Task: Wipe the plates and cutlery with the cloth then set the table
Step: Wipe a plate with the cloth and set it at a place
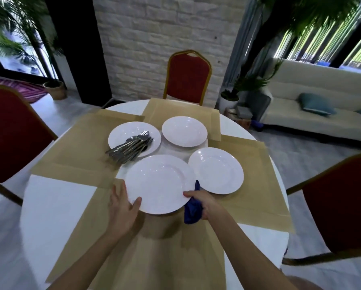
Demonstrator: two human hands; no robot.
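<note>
A large white plate [160, 183] is held above the near tan placemat [154, 258], casting a shadow on it. My left hand [123, 208] grips its left rim, thumb on top. On the right rim is my right hand [204, 204], which also clutches a bunched blue cloth [193, 209] under the plate's edge. Three more white plates rest on the table: one at the far left [123, 135] carrying a pile of cutlery [131, 147], one at the far middle [184, 130], one at the right [216, 170].
The round white table [56, 206] carries several tan placemats. Red chairs with gold frames stand at the far side [188, 76], the left [10, 132] and the right [338, 204]. A pale sofa [321, 114] and potted plants lie beyond.
</note>
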